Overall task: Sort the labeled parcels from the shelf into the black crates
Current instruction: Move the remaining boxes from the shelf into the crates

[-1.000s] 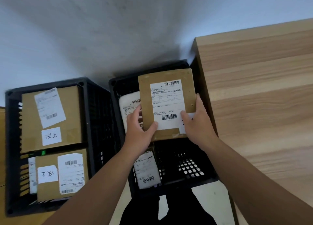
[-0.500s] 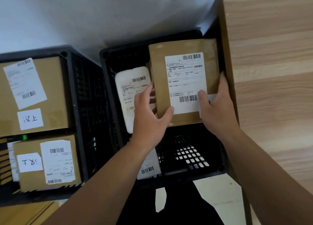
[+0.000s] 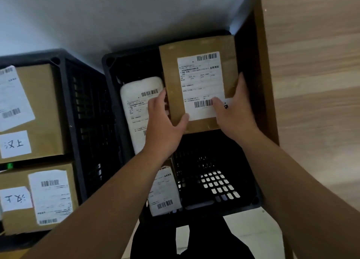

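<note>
Near edge, 6 o'clock: a small white-labelled packet point(image 3: 164, 192) lies in the black plastic lattice crate point(image 3: 109, 61). Mid-crate: your left hand point(image 3: 165, 124) and right hand point(image 3: 234, 116) clasp the near corners of the flat brown cardboard parcel point(image 3: 198, 81), thumbs on top, holding it at the crate's 1 o'clock corner. Likely hazards: held by one end, its far edge may dip, snag the rim, or ride onto the white padded mailer point(image 3: 139, 106) at 10 o'clock.

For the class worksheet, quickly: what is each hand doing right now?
Left hand: grips the brown cardboard parcel at its near left corner.
Right hand: grips the same parcel's right edge.
</note>
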`<state>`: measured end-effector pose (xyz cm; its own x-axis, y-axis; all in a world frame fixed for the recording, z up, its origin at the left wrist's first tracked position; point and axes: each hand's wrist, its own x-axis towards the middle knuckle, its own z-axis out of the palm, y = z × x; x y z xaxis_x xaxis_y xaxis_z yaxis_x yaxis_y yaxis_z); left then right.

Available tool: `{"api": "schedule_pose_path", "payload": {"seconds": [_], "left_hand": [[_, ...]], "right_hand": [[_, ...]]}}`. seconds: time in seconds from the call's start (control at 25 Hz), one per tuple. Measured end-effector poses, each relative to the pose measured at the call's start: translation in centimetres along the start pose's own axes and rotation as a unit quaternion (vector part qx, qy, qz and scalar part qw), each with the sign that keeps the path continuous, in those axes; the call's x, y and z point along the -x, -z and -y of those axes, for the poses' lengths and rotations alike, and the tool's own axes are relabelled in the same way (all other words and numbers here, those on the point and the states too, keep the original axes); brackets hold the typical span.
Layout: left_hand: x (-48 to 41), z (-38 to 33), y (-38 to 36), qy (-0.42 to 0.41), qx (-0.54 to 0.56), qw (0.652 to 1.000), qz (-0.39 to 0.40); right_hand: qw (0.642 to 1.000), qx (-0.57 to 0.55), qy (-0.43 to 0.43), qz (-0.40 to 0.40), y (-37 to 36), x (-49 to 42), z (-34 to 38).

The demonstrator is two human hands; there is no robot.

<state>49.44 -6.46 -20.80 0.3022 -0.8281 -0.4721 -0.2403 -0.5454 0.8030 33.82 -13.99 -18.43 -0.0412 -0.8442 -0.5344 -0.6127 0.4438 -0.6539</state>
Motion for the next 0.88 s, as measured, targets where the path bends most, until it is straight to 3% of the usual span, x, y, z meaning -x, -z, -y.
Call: {"api": "schedule_pose_path", "payload": {"seconds": [0.16, 0.36, 0.6, 0.76, 0.88], "left_hand": [[-1.1, 2.2, -0.7, -0.040, -0.132, 0.989, -0.044], [-1.8, 3.6, -1.8, -0.116, -0.316, 0.935, -0.108], [-2.7, 4.5, -2.7, -0.167, -0.405, 0.891, -0.123], [-2.7, 4.7, -3.0, -0.179, -0.450, 0.866, -0.127], [-2.7, 3.9, -2.5, -0.174, -0.472, 0.858, -0.104]], "right_hand": [[0.999, -0.017, -0.010, -0.029, -2.2, -1.7, -2.0], [0.997, 0.016, 0.037, -0.065, -3.9, -3.4, -3.7], [0.982, 0.121, 0.112, -0.095, -5.3, -4.9, -5.5], [0.941, 0.253, 0.175, -0.138, -6.1, -4.7, -6.0], [0.943, 0.270, 0.164, -0.104, -5.8, -4.7, -4.8]]}}
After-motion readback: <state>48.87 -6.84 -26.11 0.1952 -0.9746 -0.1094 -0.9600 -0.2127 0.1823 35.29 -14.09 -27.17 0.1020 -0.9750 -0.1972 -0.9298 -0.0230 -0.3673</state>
